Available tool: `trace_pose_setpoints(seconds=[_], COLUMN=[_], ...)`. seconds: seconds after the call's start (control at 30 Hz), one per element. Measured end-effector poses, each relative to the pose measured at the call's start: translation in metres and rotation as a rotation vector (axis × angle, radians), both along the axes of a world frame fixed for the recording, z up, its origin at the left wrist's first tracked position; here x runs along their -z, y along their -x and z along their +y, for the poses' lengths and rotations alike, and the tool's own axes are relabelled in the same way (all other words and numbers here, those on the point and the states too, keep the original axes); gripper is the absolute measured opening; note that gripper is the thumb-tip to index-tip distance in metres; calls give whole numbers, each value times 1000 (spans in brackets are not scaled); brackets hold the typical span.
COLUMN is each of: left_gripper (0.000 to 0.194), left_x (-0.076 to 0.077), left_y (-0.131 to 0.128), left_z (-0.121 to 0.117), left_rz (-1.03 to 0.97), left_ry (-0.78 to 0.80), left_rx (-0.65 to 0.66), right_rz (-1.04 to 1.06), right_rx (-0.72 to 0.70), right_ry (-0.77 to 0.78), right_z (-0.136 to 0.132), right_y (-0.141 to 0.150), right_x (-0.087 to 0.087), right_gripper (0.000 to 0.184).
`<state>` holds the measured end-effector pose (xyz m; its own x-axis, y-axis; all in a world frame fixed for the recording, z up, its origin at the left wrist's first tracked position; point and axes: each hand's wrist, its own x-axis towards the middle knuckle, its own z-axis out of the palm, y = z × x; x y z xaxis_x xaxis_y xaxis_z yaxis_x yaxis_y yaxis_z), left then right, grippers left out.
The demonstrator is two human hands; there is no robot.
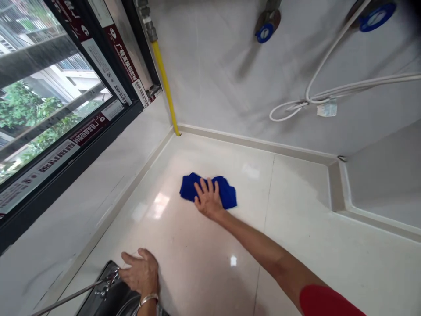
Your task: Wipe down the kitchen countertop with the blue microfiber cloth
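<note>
A blue cloth (pixel 226 193) lies crumpled on the glossy white tiled floor (pixel 296 228). Pressed flat on top of it is my right hand (pixel 208 198), fingers spread, with the arm stretched in from the lower right. At the lower left, my left hand (pixel 141 270), a silver bangle on its wrist, has its fingers apart and nothing visible in them. It hovers over or touches the edge of a dark glossy object (pixel 108 294) with metal fittings; I cannot tell which. A thin metal rod (pixel 72 298) runs from those fittings toward the lower left, and the object's lower part is cut off.
A dark-framed window (pixel 98 118) lies to the left. In the far corner a yellow pipe (pixel 164 79) meets the floor. Blue-capped valves (pixel 265 32) and a looped white cable (pixel 307 101) are on the back wall. A raised ledge (pixel 337 184) juts out at right.
</note>
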<state>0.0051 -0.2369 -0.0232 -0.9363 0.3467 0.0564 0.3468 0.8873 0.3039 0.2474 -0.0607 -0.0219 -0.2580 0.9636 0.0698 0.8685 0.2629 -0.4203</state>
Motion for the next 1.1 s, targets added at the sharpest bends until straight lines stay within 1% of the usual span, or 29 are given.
trace_pose_setpoints(seconds=[0.1,0.2,0.27,0.33,0.4,0.43,0.47,0.5,0.57,0.67,0.77,0.83,0.9,1.0,1.1], left_gripper=[74,74,74,74,73,73,73,73,74,73,75,76,76,77,77], left_x=[1,2,1,0,-2,-3,-4,-5,-5,-5,-7,-10,-15,-21,-23], left_y=[1,1,0,-1,-1,-2,-2,-2,-2,-1,-1,-2,-4,-7,-7], left_z=[0,0,0,1,1,1,2,2,1,1,1,2,3,6,7], left_rz=[5,3,13,21,21,19,16,14,11,-1,-21,-42,-67,-73,-58], left_ry=[-7,-11,-17,-17,-10,-6,0,5,14,18,19,25,38,56,59], left_rx=[-6,0,6,9,4,2,1,5,12,-4,-12,-15,-18,-12,-18], right_rz=[50,109,145,174,181,178,157,133,57,-121,-219,-247,-254,-244,-238], right_rx=[-192,-387,-518,-658,-754,-761,-745,-699,-517,-166,98,239,342,447,506], right_ry=[18,-13,-41,-65,-85,-100,-114,-139,-185,-206,-215,-211,-193,-153,-138], right_z=[-47,-102,-135,-157,-164,-161,-154,-143,-113,-56,1,38,74,125,167], right_y=[23,23,10,-10,-36,-51,-66,-82,-113,-153,-174,-174,-166,-143,-115], right_x=[-4,-8,-11,-10,-6,-2,2,6,14,19,19,18,18,17,15], right_gripper=[70,73,75,76,75,73,70,66,60,55,57,57,57,60,61])
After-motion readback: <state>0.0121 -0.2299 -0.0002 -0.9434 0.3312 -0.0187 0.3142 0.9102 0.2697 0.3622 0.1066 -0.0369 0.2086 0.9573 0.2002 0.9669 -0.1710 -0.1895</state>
